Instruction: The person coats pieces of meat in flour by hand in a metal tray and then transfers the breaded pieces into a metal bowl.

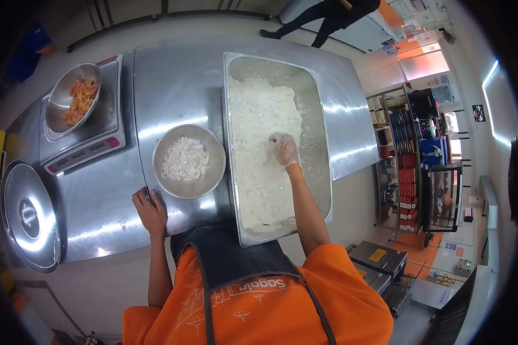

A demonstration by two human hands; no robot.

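Observation:
My right hand [285, 150], in a clear glove dusted white, is over the flour [262, 126] in a long metal tray [323, 172]. Its fingers are curled together; whatever they hold, if anything, is hidden. Bare, my left hand [151, 211] rests at the table's near edge with its fingers apart and nothing in them. Between the two hands stands a metal bowl [207, 187] holding flour-coated pieces [185, 159]. Farther left, a second bowl [54, 112] with orange-brown raw pieces [80, 102] sits on a scale [89, 150].
A large round metal lid [31, 218] lies at the left end of the steel table [172, 75]. Beyond the table's far side stands another person in dark clothes [331, 17]. Shelving with red and blue items [406, 167] is at the right.

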